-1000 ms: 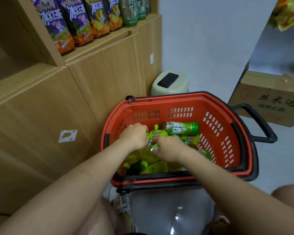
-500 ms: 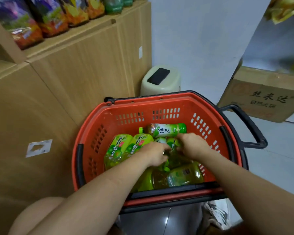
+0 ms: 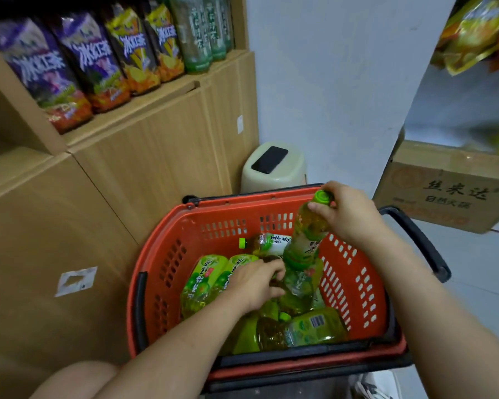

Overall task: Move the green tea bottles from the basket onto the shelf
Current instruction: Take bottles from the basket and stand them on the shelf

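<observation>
A: Where are the person's hands?

B: The right hand (image 3: 349,214), right of centre in the frame, is closed around the neck of a green tea bottle (image 3: 307,237), just under its green cap. The bottle hangs tilted, its base down among the others in the red basket (image 3: 167,254).

A: And the other one?

B: The left hand (image 3: 255,283) is low in the middle of the frame, inside the basket, its fingers curled down onto the pile of bottles. Whether it has truly gripped one, the view does not show.

A: What lies in the basket?

B: Several bottles on their sides. Two with bright green labels (image 3: 205,280) lie side by side at the left, one with a white and green label (image 3: 267,243) rests near the far wall, and one with a barcode (image 3: 303,331) lies along the near edge.

A: And the shelf?

B: The wooden shelf (image 3: 156,102) runs across the upper left of the frame. Purple-labelled bottles (image 3: 69,67) stand in a row on it, with pale green bottles (image 3: 196,36) at the row's right end.
</observation>
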Demonstrator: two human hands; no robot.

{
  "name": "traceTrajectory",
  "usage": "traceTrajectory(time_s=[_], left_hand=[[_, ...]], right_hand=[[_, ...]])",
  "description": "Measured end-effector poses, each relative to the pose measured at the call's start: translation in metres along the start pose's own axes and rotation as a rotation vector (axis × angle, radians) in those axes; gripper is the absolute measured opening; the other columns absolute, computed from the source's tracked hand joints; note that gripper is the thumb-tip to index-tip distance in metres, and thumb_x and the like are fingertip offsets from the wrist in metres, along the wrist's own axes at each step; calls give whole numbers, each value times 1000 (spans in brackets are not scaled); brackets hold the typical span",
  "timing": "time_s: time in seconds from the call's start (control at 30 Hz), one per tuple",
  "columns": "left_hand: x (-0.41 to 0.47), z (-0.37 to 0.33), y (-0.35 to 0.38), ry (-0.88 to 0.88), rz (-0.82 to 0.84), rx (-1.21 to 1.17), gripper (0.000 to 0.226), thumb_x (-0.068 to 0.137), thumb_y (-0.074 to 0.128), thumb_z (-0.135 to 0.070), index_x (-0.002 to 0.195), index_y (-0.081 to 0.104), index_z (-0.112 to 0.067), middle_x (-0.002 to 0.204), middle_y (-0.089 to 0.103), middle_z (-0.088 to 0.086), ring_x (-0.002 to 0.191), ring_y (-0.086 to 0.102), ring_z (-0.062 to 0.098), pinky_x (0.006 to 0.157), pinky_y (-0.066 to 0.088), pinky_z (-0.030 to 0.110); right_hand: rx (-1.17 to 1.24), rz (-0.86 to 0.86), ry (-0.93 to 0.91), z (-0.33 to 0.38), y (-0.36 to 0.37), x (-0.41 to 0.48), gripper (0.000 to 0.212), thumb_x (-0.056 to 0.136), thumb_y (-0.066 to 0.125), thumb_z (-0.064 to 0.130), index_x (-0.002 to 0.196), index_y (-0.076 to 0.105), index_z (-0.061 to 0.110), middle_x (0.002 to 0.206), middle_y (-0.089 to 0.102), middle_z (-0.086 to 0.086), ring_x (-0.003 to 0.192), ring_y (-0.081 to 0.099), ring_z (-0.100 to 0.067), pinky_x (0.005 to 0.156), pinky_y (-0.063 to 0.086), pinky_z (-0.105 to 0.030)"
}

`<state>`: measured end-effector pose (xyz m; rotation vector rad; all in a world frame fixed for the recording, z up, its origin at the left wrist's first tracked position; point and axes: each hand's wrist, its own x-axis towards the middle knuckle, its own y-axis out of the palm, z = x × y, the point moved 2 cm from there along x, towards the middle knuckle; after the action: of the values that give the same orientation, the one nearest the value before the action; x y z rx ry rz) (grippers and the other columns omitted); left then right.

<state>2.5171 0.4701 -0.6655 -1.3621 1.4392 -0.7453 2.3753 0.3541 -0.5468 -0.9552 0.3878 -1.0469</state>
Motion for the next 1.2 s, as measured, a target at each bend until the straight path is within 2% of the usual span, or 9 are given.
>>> traceTrajectory(time_s=[0.2,0.33,0.4,0.47,0.53,0.63,0.8,1.0,1.2], left_hand=[[-40,1,-80,22,-320,-88,35,84,67,-38,84,32,-32,57,48,-6,53,47,15,54,39,32],[-65,11,-136,-36,-715,-325,35,85,57,-17,64,30,-24,50,41,-7,48,33,10,52,32,34],[-70,16,-132,-52,-574,-232,26,85,57,-19,70,37,-27,59,48,-7,56,45,13,60,41,37],[-69,30,-94,-166,-287,-158,20,86,61,-34,98,46,-32,97,59,0,90,59,23,81,47,38],[-68,45,-48,-318,-11,-132,61,83,64,-47,134,36,-30,135,47,10,122,48,31,101,40,39],[-63,53,-7,-334,177,-159,86,81,68,-48,149,17,-31,149,38,10,131,43,30,106,38,36],[-55,48,0,-221,87,-210,83,73,74,-51,143,33,-35,147,44,0,130,45,24,104,40,33],[-51,14,-19,-179,-6,-141,51,90,58,-45,135,51,-22,140,52,6,130,46,26,104,37,33],[-121,4,-114,-113,-394,-2,27,94,50,-39,112,67,-27,101,73,-2,92,67,19,83,51,32]], right_hand=[[62,-105,-60,19,-25,10,37,88,61,38,115,56,13,107,65,-13,102,58,-34,83,48,-42],[139,-89,-127,44,-20,12,35,87,62,36,115,56,14,107,65,-12,102,59,-34,86,48,-44],[108,-18,-141,57,-3,7,32,87,62,35,111,57,14,99,65,-11,98,59,-33,77,45,-36],[53,68,-130,62,21,-2,32,87,63,36,110,56,14,99,65,-10,97,60,-32,71,38,-31],[-9,133,-143,61,44,-10,33,86,63,37,109,55,15,105,66,-10,101,59,-32,72,38,-32],[-65,195,-148,56,64,-19,34,86,63,38,108,54,14,108,66,-11,102,59,-33,73,38,-33],[-52,208,-156,54,66,-19,36,85,65,37,111,56,14,108,66,-9,101,59,-30,73,37,-30],[-22,209,-178,57,69,-16,31,86,63,36,110,56,18,107,66,-6,100,60,-29,81,49,-38],[79,70,-262,96,34,-7,31,88,59,37,116,53,24,106,67,-6,98,61,-30,80,51,-42]])
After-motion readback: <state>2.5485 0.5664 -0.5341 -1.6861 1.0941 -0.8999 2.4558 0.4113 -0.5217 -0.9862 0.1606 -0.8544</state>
